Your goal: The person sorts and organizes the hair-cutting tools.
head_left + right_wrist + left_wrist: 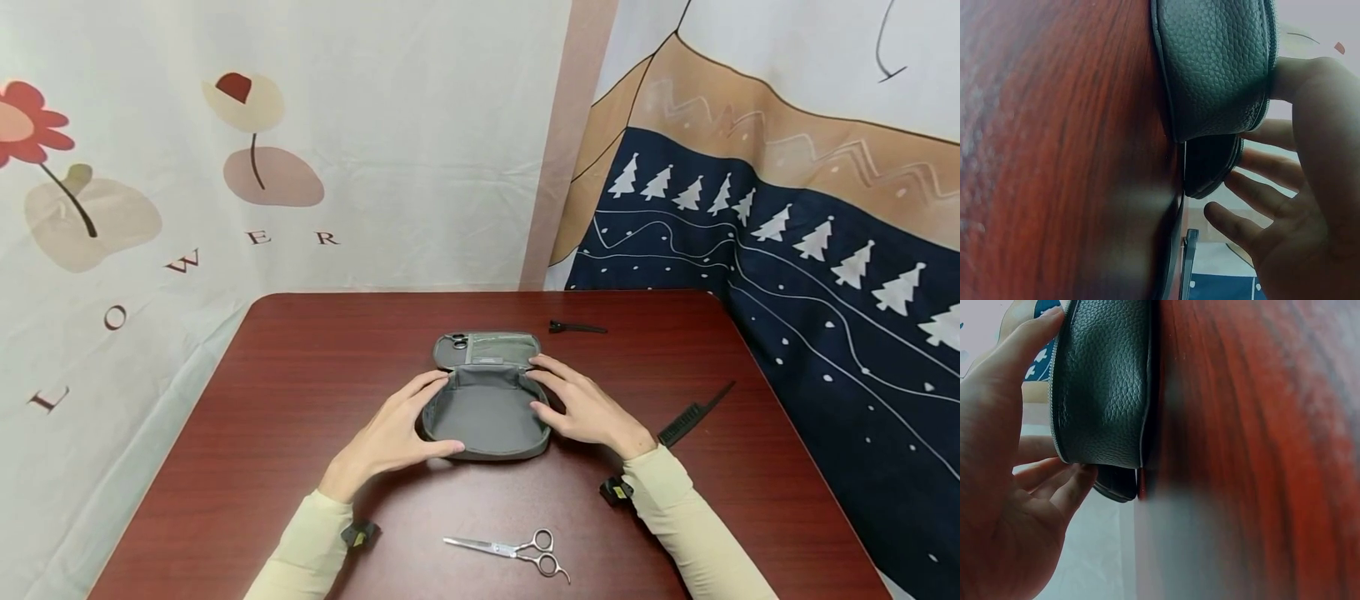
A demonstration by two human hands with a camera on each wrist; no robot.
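Note:
A grey zippered case (pixel 491 417) lies unzipped on the table, its lid folded back. In the lid's pocket (pixel 502 347), dark scissor handles (pixel 457 340) show at the left. My left hand (pixel 393 429) holds the case's left side, thumb on the front rim and fingers at the back corner. On the opposite side my right hand (pixel 585 408) holds the rim, with thumb and index finger hooked over it and other fingers near the lid. Both wrist views show the pebbled side wall (pixel 1107 381) standing on the table.
Silver scissors (pixel 510 550) lie in front of the case, finger rings to the right. A black comb (pixel 690 417) with a pointed tail lies beyond my right wrist. Behind the case, to the right, is a black hair clip (pixel 577 327). Printed curtains (pixel 420 150) hang behind the table (pixel 300 333).

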